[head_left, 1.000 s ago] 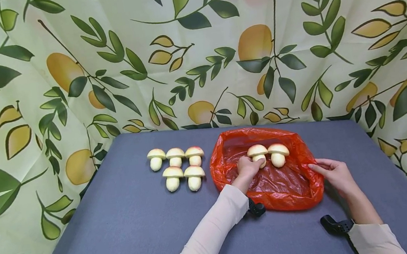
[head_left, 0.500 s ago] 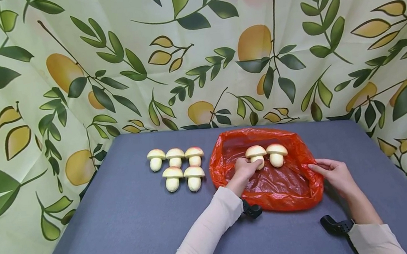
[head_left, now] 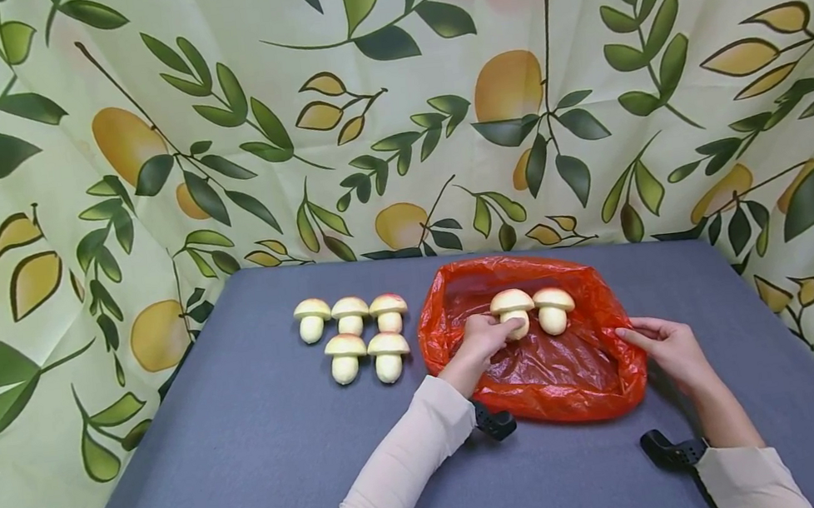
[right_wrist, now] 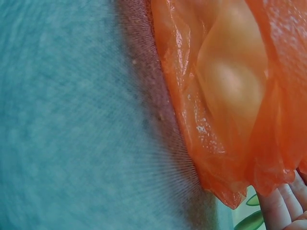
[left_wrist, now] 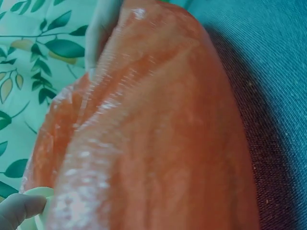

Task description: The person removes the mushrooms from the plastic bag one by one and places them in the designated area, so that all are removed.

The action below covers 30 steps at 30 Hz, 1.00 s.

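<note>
A red plastic bag (head_left: pixel 556 410) lies with its mouth spread wide. Inside it my left hand (head_left: pixel 479 340) pinches the stem of a toy mushroom (head_left: pixel 510 301), which has a cream stem and a pinkish-yellow cap. A second toy mushroom (head_left: pixel 553 303) stands right beside it in the bag. At the bag's right rim, my right hand (head_left: pixel 673 351) pinches the plastic between thumb and fingers. In the left wrist view the bag's side hides most of the left hand; a thumb (left_wrist: pixel 21 208) shows against the mushroom. Fingers (right_wrist: pixel 278 206) appear at the bag's edge in the right wrist view.
Several more toy mushrooms (head_left: pixel 353 340) stand in two rows on the grey table (head_left: pixel 266 471), left of the bag. A leaf-and-fruit patterned cloth (head_left: pixel 392 121) hangs behind the table and at its sides.
My left hand and forearm have shifted slightly left, the hand still at the mushroom's stem. Both mushrooms in the bag sit a touch further left. The right hand keeps its place on the rim.
</note>
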Tool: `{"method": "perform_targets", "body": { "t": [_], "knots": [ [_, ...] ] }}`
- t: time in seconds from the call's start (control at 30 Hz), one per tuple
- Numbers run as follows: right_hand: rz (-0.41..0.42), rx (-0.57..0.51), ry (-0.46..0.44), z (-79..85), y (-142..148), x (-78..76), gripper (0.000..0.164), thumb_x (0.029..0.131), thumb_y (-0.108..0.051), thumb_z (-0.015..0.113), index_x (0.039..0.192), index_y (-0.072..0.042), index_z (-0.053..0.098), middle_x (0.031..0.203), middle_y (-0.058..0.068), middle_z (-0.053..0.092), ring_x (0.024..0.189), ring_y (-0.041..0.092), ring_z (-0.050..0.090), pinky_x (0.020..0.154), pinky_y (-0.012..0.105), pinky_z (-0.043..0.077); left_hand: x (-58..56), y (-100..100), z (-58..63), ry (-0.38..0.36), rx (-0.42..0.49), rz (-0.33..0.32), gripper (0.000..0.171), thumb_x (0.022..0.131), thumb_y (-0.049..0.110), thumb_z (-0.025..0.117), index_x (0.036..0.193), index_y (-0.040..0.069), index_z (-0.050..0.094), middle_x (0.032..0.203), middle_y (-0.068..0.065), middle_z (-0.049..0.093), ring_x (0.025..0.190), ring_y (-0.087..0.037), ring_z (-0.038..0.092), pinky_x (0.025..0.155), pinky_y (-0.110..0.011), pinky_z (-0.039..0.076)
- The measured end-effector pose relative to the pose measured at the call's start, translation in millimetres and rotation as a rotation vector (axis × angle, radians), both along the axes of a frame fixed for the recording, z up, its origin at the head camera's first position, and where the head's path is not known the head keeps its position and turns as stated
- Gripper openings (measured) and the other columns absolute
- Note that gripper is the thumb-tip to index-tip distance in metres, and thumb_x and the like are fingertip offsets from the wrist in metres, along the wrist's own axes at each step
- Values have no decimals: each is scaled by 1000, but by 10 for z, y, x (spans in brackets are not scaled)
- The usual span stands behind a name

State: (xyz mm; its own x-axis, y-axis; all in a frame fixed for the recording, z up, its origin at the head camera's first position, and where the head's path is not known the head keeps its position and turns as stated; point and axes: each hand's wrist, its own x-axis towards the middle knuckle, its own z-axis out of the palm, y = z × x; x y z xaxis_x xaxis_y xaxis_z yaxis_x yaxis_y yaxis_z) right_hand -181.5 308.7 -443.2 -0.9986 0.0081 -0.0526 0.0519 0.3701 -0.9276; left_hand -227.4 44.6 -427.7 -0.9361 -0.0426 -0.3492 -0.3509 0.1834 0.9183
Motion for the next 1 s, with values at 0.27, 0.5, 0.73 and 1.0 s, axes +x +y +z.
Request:
{"method": "perform_targets", "body": {
  "t": [0.27,0.5,0.73,1.0],
  "knots": [
    [-2,-20,8,16,0,8,27,94,-23,62,85,-49,61,75,-32,65,66,-7,63,62,14,55,8,-67,58,-7,27,-34,32,80,25,78,97,-1,72,88,-9,73,66,-10,63,72,-26,59],
    [-1,12,-1,3,10,11,11,94,-27,61,97,-36,67,76,-32,64,66,-6,63,64,14,55,47,-102,115,-13,41,-78,34,84,28,74,102,-1,71,95,-10,73,71,-10,65,81,-30,60],
    [1,10,-9,-21,27,-3,15,95,-26,61,95,-41,64,76,-32,64,67,-6,63,64,14,55,89,-147,166,14,83,-131,35,85,26,73,105,-2,70,98,-11,74,74,-10,67,82,-29,60],
    [0,-13,-1,-6,11,-8,18,95,-25,61,92,-43,65,76,-32,65,68,-7,64,64,14,55,126,-247,250,3,155,-182,41,85,25,73,115,-3,67,109,-13,72,77,-7,65,89,-33,58]
  ]
}}
